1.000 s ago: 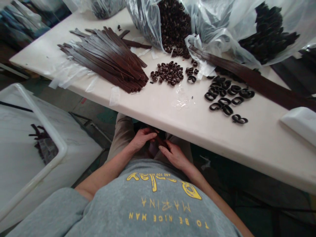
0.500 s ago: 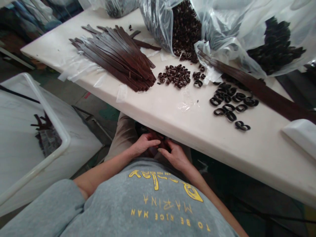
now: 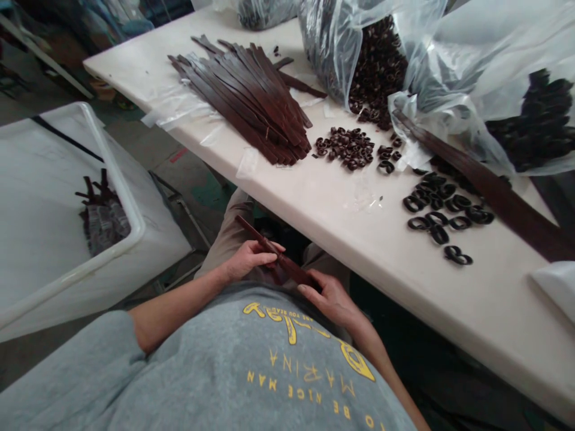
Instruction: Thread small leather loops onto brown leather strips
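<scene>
Over my lap, below the table edge, I hold a dark brown leather strap point(image 3: 294, 270). My left hand point(image 3: 250, 261) is closed on it, thumb on top, and one narrow end sticks out beyond the fingers. Farther right, my right hand point(image 3: 331, 296) grips the strap's wider part between thumb and fingers. The strap's underside and lower parts are hidden by the hands and shirt. On the table above lie a fanned pile of brown leather straps point(image 3: 256, 102) and a heap of small brown loops point(image 3: 348, 148).
The white table point(image 3: 314, 209) runs diagonally ahead. Larger black loops point(image 3: 435, 224) lie at the right beside a long brown strap point(image 3: 489, 185). Clear plastic bags point(image 3: 332, 54) of loops stand behind. At left is a white bin point(image 3: 135, 215) with bundled straps point(image 3: 105, 218) inside.
My hands have moved apart, the right one shifting right and down. More of the strap shows, with its end now out past my left hand. The camera view has shifted left.
</scene>
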Demonstrator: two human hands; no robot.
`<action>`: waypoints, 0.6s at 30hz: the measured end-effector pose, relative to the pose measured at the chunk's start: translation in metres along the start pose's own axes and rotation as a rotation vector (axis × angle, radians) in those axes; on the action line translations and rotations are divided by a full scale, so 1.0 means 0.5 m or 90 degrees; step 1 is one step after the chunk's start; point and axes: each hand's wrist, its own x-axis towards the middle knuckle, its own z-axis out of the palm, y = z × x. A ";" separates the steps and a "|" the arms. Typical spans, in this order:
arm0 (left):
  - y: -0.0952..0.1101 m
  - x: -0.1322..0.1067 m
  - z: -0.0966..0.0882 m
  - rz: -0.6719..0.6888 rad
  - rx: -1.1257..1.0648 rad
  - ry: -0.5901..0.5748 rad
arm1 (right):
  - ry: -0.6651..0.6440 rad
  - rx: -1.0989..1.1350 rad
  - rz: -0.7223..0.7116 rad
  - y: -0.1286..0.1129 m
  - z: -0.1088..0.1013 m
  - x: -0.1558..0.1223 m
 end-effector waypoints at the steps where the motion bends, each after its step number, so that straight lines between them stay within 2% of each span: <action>1: -0.001 -0.001 -0.010 0.016 -0.007 0.012 | -0.005 -0.005 0.001 0.003 -0.001 -0.002; 4: 0.002 0.002 -0.038 0.067 -0.030 0.047 | -0.007 -0.013 0.004 0.010 -0.002 -0.007; 7: 0.014 0.007 -0.048 0.105 -0.025 0.055 | 0.001 0.014 0.010 0.009 -0.002 -0.008; 12: 0.026 0.005 -0.021 0.074 0.025 -0.008 | 0.006 0.045 0.004 -0.005 0.002 0.003; 18: 0.009 0.003 0.017 0.079 0.012 -0.083 | 0.008 0.012 -0.007 -0.015 0.017 0.022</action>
